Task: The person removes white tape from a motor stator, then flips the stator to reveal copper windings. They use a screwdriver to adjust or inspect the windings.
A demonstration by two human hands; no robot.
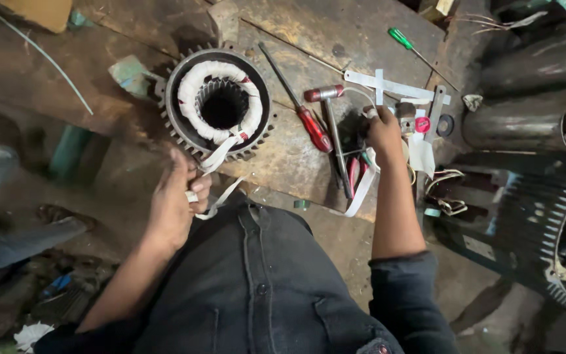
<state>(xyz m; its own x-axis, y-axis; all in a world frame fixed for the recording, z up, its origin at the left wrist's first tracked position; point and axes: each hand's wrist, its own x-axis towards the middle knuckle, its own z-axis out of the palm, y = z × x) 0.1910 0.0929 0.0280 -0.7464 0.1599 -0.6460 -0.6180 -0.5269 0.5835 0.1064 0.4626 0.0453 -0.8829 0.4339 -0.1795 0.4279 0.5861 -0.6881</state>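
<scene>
White tape (221,156), left hand (175,196) gripping, stator (217,101)

Single head-worn view, looking steeply down.

The camera sits above the person's chest, facing down and forward over a worn counter (309,39), close enough that both forearms and the dark shirt fill the lower frame; the floor shows at both sides.

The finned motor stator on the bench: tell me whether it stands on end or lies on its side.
On end. The stator shows its round bore straight up to the head camera, white-taped windings ringing the hole, and fins around the rim.
</scene>
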